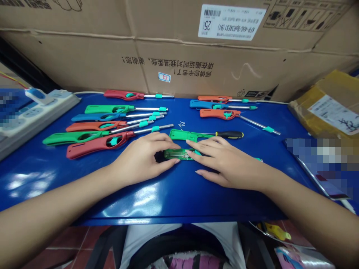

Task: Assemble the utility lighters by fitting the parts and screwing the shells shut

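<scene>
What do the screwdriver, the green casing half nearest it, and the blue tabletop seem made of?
Screwdriver: handle probably plastic or rubber, black with yellow; thin grey shaft looks metal.
Green casing half: likely smooth moulded plastic, from its even colour and shaped outline.
Blue tabletop: glossy, with reflections; coated metal or plastic, I can't tell.

An opened green lighter body [176, 154] is lying crosswise between the left hand [144, 157]'s thumb and fingers and under the right hand [226, 160]'s fingertips, its see-through inner part showing. Its matching green shell half [180, 135] is resting just beyond both hands' fingers, roughly parallel.
</scene>
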Available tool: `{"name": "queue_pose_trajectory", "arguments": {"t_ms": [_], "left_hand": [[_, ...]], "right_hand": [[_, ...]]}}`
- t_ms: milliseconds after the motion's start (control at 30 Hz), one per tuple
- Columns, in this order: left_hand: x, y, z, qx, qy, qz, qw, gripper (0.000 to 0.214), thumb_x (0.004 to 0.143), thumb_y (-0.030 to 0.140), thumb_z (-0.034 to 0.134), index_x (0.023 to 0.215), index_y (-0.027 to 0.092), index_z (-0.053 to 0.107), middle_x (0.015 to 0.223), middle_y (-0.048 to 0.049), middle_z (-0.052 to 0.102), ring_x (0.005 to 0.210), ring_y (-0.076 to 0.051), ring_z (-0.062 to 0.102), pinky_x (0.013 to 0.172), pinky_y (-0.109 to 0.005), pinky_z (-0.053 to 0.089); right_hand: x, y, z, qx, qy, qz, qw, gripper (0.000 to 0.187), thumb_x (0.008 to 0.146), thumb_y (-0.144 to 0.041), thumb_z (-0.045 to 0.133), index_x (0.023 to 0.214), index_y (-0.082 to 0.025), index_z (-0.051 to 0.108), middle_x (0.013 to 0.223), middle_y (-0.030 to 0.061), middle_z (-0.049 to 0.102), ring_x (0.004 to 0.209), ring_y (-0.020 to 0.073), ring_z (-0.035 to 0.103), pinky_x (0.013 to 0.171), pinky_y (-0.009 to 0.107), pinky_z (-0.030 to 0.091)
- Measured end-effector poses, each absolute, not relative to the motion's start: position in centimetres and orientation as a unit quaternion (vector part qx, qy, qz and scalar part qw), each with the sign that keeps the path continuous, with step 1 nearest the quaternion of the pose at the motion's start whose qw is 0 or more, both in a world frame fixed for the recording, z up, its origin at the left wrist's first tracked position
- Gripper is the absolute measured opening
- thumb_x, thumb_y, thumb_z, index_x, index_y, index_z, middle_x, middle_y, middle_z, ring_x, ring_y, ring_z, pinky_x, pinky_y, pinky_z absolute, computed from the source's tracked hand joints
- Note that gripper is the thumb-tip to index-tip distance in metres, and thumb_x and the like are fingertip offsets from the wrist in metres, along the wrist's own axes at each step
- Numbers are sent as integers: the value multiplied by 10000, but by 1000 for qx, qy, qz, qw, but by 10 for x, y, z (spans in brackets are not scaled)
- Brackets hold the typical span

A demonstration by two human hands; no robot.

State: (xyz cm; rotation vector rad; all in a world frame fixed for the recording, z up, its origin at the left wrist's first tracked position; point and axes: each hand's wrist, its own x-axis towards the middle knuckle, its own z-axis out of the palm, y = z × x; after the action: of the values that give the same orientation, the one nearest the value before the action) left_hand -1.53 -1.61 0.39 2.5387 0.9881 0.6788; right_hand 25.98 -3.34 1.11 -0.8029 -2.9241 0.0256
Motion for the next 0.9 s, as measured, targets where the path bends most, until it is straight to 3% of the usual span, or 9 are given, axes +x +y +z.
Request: {"name": "queue_pose_trajectory", "arguments": {"t_ms": [200, 367, 633, 900], "left_hand": [[-16, -13, 5, 904, 323, 246, 133, 193, 933, 298, 695, 1073, 190, 772, 1079, -67, 734, 995, -216, 693, 919, -363, 564], [-16, -12, 4, 912, 300, 251, 124, 187, 948, 295, 694, 1077, 179, 763, 1090, -66, 758, 999, -210, 685, 928, -369, 551], [-17, -9, 1, 922, 281, 237, 123, 231, 983, 303, 649, 1157, 179, 736, 1111, -67, 777, 999, -213, 667, 901, -359, 554], [-19, -10, -2, 934, 266, 220, 90, 243, 1015, 308, 601, 1166, 189, 750, 1079, -74, 784, 980, -221, 645, 879, -370, 557]], "right_hand": [[263, -27, 7, -272, -956, 50, 93, 461, 1049, -346, 517, 1479, -184, 545, 1567, 142, 522, 1362, 299, 556, 1132, 577, 397], [268, -20, 7, -288, -938, 57, 183, 352, 1020, -299, 563, 1339, -195, 669, 1440, 110, 653, 1273, 268, 613, 1086, 514, 439], [266, -25, 10, -262, -959, 69, 80, 492, 1025, -351, 558, 1497, -215, 534, 1613, 151, 457, 1428, 292, 503, 1191, 585, 328], [263, -27, 13, -248, -966, 45, 63, 466, 1016, -328, 567, 1458, -182, 578, 1566, 191, 508, 1419, 332, 515, 1165, 632, 353]]}}
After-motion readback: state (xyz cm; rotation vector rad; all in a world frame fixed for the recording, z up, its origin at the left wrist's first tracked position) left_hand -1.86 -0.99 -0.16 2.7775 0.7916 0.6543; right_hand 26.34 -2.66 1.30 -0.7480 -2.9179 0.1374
